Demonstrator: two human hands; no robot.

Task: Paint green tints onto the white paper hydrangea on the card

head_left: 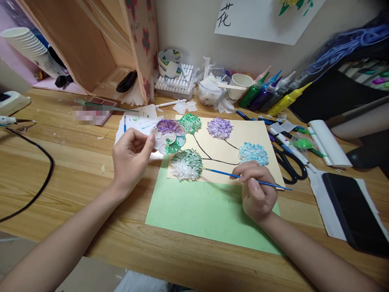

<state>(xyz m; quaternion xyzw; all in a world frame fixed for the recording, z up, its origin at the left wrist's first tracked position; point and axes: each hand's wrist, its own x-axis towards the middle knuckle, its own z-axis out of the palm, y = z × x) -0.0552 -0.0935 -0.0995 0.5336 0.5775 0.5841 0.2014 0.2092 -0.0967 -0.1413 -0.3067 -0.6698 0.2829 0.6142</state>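
Between its thumb and fingers, my left hand (132, 160) grips a small paint palette (168, 138) with purple, green and bluish paint in its wells. A thin blue paintbrush (223, 173) is held in my right hand (259, 190), its tip at the right edge of a flower (186, 164) that is green above and white below. That flower is on a cream sheet (221, 172) with drawn black stems. The sheet also bears a green flower (190, 123), a purple flower (220, 127) and a light-blue flower (253, 154). Beneath the cream sheet lies green paper (209, 217).
Black scissors (290, 166) and a dark phone (349, 207) are at the right. Several paint bottles (264, 93), a paper cup (240, 85) and a tub of white scraps (211, 87) stand along the back. A black cable (50, 162) curves across the left.
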